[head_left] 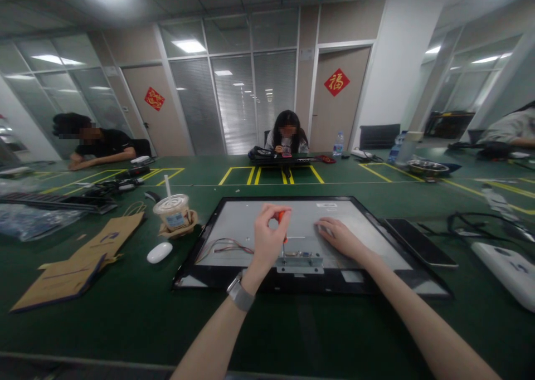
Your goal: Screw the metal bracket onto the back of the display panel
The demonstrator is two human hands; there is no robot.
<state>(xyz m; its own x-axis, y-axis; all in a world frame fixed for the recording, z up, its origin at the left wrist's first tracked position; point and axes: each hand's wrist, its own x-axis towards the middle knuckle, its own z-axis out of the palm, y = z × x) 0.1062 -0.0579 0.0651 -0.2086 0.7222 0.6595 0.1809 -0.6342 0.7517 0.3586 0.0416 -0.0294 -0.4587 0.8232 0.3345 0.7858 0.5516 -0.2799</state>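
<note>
My left hand (270,232) is closed round the orange handle of a screwdriver (282,217), which stands upright with its shaft pointing down. The tip meets a metal bracket with ports (300,262) near the close edge of a flat display panel (234,218); whether it sits in a screw cannot be made out. My right hand (336,234) lies flat on the panel's grey back, right of the bracket, fingers stretched out and holding nothing. Thin cables (228,246) rest on the panel to the left of my left hand.
Left of the panel are a white mouse (159,253), an iced drink cup (173,213) in a carrier and brown paper bags (79,263). A black phone-like slab (418,242), cables and a white device (505,271) lie right. Several people sit across the green table (137,330).
</note>
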